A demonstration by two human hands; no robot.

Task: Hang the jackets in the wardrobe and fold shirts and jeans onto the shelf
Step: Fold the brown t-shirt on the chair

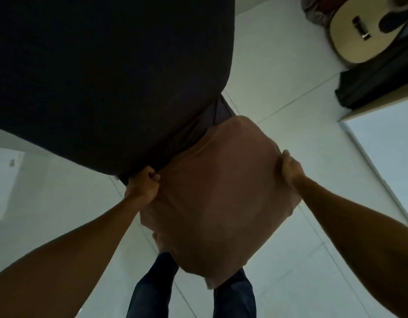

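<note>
A brown shirt (219, 187) hangs folded in front of me, held up by two corners. My left hand (144, 185) is closed on its left top corner, right at the edge of a big dark bed or mattress (106, 76). My right hand (290, 172) pinches the right top corner, thumb over the fabric. The shirt's lower part drapes down over my legs in dark jeans (152, 290). A strip of dark grey cloth (221, 111) shows between the mattress and the shirt's top edge.
The floor is white tile (290, 99). An acoustic guitar (359, 35) lies on a black case (377, 86) at the upper right. A pale panel edge (382, 157) runs along the right side. Another pale surface (8, 180) sits at the left.
</note>
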